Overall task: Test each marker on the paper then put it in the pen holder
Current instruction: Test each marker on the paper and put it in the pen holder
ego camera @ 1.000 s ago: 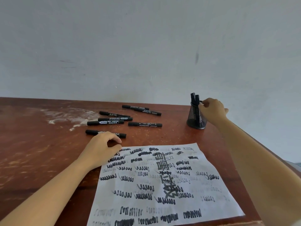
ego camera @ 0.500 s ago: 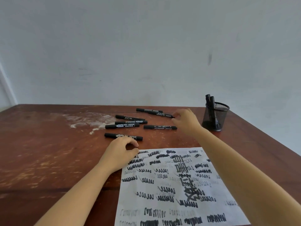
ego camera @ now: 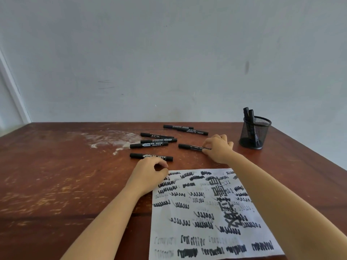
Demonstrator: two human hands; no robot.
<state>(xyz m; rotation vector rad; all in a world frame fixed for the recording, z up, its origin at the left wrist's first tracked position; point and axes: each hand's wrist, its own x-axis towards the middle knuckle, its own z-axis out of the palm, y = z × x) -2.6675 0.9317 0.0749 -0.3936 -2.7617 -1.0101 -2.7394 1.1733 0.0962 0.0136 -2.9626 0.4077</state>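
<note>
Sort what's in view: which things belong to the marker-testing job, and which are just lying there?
Job:
marker pinched by right hand
six loose markers
paper, left hand at its corner
pen holder, two markers inside

Just there:
white smear on the table
dark scuff on the wall

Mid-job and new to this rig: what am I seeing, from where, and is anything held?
No machine: a person's two bare hands, filmed by one head-worn camera looking down. On the wooden table lie a scribbled paper, a mesh pen holder with two markers in it, and six loose markers. The right hand pinches the end of a seventh marker lying on the table. The left hand rests at the paper's corner, holding nothing.
</note>
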